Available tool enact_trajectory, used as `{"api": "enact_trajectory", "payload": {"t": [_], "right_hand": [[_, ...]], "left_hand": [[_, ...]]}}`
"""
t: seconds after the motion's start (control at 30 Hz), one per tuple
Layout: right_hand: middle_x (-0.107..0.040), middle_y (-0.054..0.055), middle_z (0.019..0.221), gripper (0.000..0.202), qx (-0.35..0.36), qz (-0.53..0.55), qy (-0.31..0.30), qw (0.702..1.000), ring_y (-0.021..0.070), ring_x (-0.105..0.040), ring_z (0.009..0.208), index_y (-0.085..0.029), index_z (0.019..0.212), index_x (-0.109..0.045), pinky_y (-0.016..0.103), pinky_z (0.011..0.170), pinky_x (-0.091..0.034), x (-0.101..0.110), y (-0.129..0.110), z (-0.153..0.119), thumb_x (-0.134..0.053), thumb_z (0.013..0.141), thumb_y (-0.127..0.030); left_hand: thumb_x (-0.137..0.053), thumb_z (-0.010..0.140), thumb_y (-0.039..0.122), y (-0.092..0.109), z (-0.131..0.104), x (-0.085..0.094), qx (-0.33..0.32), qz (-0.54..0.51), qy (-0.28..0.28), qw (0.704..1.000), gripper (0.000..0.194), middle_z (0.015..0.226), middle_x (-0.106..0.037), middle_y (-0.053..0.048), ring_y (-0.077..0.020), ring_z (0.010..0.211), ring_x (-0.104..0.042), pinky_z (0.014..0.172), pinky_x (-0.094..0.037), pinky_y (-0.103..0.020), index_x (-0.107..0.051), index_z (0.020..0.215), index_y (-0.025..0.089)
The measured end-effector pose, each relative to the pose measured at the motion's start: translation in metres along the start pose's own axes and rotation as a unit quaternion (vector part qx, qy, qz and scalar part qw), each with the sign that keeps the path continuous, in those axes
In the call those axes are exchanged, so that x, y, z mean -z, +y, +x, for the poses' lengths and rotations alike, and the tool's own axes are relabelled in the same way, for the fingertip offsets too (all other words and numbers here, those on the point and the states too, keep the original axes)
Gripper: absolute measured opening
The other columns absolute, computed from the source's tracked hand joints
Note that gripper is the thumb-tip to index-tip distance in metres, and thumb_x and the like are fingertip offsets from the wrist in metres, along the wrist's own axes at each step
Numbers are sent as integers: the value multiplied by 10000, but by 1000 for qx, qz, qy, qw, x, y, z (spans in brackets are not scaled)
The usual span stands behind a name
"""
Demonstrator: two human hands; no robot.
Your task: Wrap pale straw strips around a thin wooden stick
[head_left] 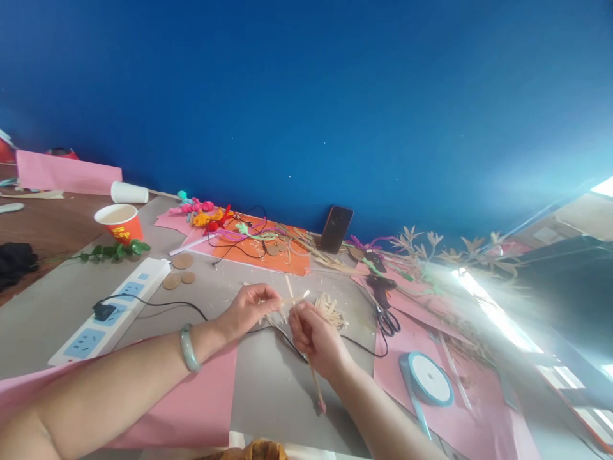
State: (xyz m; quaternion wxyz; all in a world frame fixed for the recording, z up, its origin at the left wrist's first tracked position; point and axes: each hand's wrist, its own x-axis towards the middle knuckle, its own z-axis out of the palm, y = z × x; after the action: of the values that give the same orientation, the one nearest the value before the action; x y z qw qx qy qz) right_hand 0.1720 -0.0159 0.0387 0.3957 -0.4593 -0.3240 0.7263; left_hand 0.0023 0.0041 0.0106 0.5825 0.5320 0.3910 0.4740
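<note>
My left hand (pixel 256 310), with a pale green bangle on the wrist, pinches a narrow cream strip (pixel 295 298) whose tip points right. Just beside it, my right hand (pixel 313 335) is closed round a thin pale stem (pixel 315 382). The stem slants down below the fist to a small pinkish end. Both hands are close together over the grey table mat (pixel 272 396). A pile of short cream strips (pixel 330 311) lies right behind my right hand. A black cable passes beneath the hands.
A white power strip (pixel 115 310) and red paper cup (pixel 119 222) are at left. A phone (pixel 337 229) leans against the blue wall. Black scissors (pixel 387 322), a glue gun (pixel 380 287) and a blue ribbon roll (pixel 431 378) lie at right, near dried stems and pink paper.
</note>
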Motion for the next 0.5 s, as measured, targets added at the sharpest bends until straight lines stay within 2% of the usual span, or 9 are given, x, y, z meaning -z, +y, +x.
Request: {"api": "enact_trajectory", "payload": {"t": [0.2, 0.5], "right_hand": [[-401, -87, 509, 308, 35, -79, -6, 996, 37, -223, 401, -196, 728, -445, 174, 385, -130, -13, 9, -9, -663, 743, -413], [-401, -84, 496, 383, 39, -89, 2, 995, 32, -182, 381, -197, 731, -451, 177, 362, -98, -14, 10, -8, -631, 750, -535]], "left_hand": [[-663, 751, 316, -4, 0, -1, -14, 58, 12, 998, 186, 689, -641, -16, -127, 684, -557, 686, -430, -245, -638, 696, 140], [-678, 737, 390, -4, -3, -3, 6, 71, -2, 997, 265, 696, -649, -33, -135, 663, -558, 626, -427, -234, -654, 715, 127]]}}
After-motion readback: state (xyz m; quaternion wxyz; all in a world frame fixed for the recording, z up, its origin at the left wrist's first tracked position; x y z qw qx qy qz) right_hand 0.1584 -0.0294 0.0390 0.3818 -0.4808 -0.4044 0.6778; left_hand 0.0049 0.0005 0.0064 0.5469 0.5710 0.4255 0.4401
